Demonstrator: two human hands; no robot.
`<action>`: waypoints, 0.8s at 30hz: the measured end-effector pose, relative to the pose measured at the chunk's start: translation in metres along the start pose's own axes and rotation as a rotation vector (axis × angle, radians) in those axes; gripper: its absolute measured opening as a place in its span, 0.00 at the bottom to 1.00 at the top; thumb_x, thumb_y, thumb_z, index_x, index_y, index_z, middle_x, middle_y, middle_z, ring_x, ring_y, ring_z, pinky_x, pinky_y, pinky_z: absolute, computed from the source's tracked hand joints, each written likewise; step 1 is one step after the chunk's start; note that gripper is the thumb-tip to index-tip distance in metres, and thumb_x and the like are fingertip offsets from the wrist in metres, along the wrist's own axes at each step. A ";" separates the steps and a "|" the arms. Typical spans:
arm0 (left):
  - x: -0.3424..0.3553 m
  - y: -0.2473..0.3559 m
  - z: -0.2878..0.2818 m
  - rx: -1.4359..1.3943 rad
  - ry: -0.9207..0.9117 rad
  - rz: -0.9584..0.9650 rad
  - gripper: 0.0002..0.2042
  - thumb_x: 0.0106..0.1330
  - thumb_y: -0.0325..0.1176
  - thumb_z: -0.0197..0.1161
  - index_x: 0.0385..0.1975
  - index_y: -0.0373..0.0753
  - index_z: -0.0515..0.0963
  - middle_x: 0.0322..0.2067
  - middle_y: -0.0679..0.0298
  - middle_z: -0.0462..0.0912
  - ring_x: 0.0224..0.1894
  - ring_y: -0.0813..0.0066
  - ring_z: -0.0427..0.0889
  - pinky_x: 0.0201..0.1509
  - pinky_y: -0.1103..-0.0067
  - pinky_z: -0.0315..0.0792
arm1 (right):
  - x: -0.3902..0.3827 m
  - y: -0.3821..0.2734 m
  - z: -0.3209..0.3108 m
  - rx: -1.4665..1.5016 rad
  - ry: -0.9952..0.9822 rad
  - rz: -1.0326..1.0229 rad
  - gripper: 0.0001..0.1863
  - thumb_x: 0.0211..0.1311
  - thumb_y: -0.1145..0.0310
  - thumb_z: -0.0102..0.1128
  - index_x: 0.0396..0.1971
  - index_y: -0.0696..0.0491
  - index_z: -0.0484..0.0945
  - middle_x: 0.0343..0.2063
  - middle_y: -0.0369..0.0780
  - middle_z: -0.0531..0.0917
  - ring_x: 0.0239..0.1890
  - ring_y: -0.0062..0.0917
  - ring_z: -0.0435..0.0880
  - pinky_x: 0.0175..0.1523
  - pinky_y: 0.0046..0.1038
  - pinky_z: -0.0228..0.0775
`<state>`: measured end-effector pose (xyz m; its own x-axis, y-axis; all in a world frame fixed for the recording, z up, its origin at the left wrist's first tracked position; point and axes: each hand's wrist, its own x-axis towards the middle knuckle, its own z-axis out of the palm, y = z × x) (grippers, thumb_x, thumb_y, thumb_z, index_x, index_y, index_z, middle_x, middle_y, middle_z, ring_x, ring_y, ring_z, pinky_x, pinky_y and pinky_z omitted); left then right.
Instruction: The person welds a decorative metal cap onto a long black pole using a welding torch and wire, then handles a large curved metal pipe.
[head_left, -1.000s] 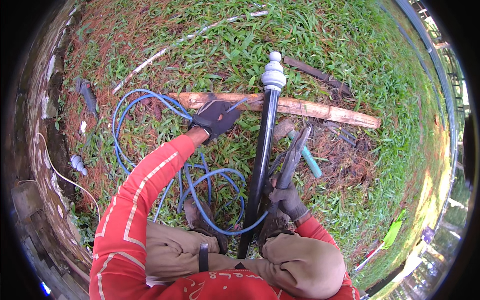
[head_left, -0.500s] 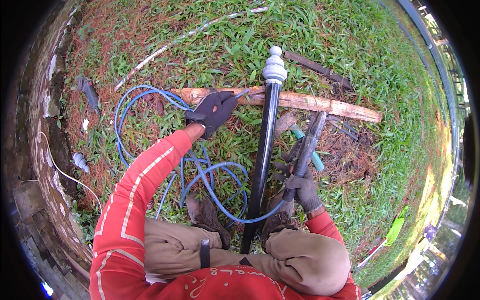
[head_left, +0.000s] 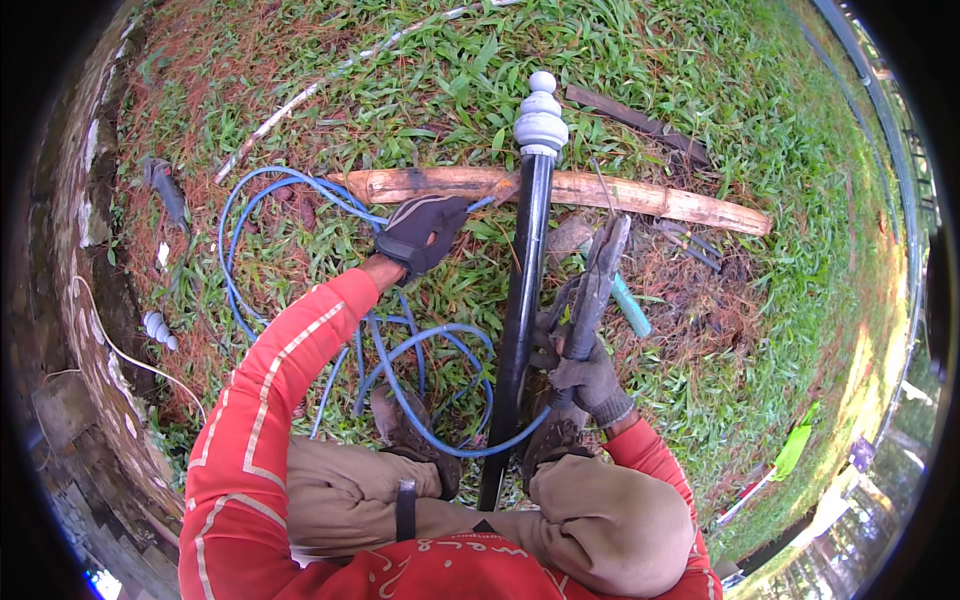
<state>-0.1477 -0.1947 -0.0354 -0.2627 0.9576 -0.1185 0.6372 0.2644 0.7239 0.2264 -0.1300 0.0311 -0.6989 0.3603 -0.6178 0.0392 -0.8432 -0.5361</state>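
My left hand (head_left: pixel 422 238), in a dark glove, is closed around the blue cable (head_left: pixel 228 235) close to its end. A short blue tip with an orange-brown end sticks out beyond the fingers, over the bamboo pole (head_left: pixel 420 183). In a grey glove, my right hand (head_left: pixel 592 385) grips a dark welding electrode holder (head_left: pixel 592 300), its jaws pointing away from me. A thin rod rises from its front, and the blue cable runs into its rear. Just left of the holder, a black metal post (head_left: pixel 522 290) with a pale grey finial (head_left: pixel 541 122) extends between my boots.
Beyond the holder lies a hammer with a teal handle (head_left: pixel 630 307), near pliers (head_left: pixel 690 245). A dark flat bar (head_left: pixel 640 125) and a pale stick (head_left: pixel 290 108) lie farther off. At left are a grinder-like tool (head_left: pixel 167 190), another finial (head_left: pixel 159 329) and a stone edge (head_left: pixel 90 300).
My right hand has shifted slightly left with the electrode holder, closer to the post. My left hand keeps its hold on the cable, almost in place. The whole view has tilted a little.
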 end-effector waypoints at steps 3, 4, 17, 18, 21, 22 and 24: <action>0.000 -0.001 -0.002 0.079 -0.012 0.091 0.13 0.82 0.35 0.64 0.57 0.36 0.88 0.39 0.46 0.90 0.39 0.55 0.91 0.44 0.62 0.80 | 0.000 0.003 -0.009 -0.058 -0.005 0.024 0.25 0.42 0.89 0.70 0.42 0.52 0.77 0.68 0.46 0.81 0.57 0.35 0.88 0.56 0.39 0.86; -0.001 0.002 -0.001 0.138 -0.017 0.088 0.13 0.81 0.33 0.65 0.57 0.36 0.88 0.40 0.46 0.91 0.41 0.54 0.92 0.46 0.63 0.81 | 0.000 0.004 -0.012 -0.058 0.000 0.026 0.25 0.42 0.89 0.70 0.42 0.52 0.77 0.68 0.46 0.81 0.57 0.35 0.88 0.56 0.39 0.86; 0.000 0.016 0.000 -0.332 0.258 0.057 0.14 0.80 0.27 0.69 0.61 0.31 0.87 0.48 0.54 0.93 0.50 0.70 0.89 0.57 0.71 0.82 | -0.002 0.002 0.002 -0.037 -0.014 0.028 0.25 0.40 0.87 0.69 0.42 0.53 0.75 0.65 0.46 0.79 0.71 0.43 0.81 0.69 0.47 0.81; 0.000 0.020 0.000 -0.276 0.255 0.047 0.15 0.80 0.28 0.70 0.61 0.31 0.86 0.47 0.54 0.93 0.50 0.69 0.90 0.57 0.71 0.82 | -0.001 0.007 -0.003 0.044 -0.068 -0.012 0.23 0.44 0.90 0.65 0.41 0.53 0.76 0.75 0.49 0.77 0.76 0.48 0.78 0.74 0.50 0.78; -0.002 0.017 0.005 -0.354 0.379 -0.040 0.15 0.81 0.32 0.69 0.61 0.31 0.86 0.46 0.53 0.93 0.48 0.68 0.90 0.56 0.71 0.82 | 0.000 0.011 -0.004 0.089 -0.070 0.021 0.23 0.44 0.90 0.64 0.42 0.54 0.76 0.74 0.50 0.77 0.77 0.50 0.77 0.77 0.54 0.75; -0.002 0.014 0.004 -0.351 0.375 -0.040 0.15 0.81 0.32 0.69 0.61 0.31 0.86 0.46 0.53 0.93 0.48 0.68 0.90 0.56 0.71 0.82 | 0.002 0.012 -0.002 0.094 -0.070 0.020 0.23 0.44 0.90 0.64 0.42 0.54 0.76 0.74 0.50 0.77 0.77 0.50 0.77 0.77 0.54 0.75; 0.002 0.015 0.002 -0.253 0.317 -0.250 0.17 0.82 0.35 0.68 0.61 0.32 0.87 0.45 0.54 0.94 0.46 0.69 0.90 0.54 0.71 0.82 | 0.004 0.013 0.001 0.112 -0.062 0.024 0.23 0.45 0.90 0.63 0.42 0.54 0.76 0.76 0.51 0.75 0.80 0.50 0.74 0.79 0.55 0.73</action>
<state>-0.1374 -0.1883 -0.0266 -0.6189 0.7754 -0.1254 0.3397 0.4082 0.8473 0.2238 -0.1402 0.0223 -0.7415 0.3170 -0.5914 -0.0210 -0.8919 -0.4517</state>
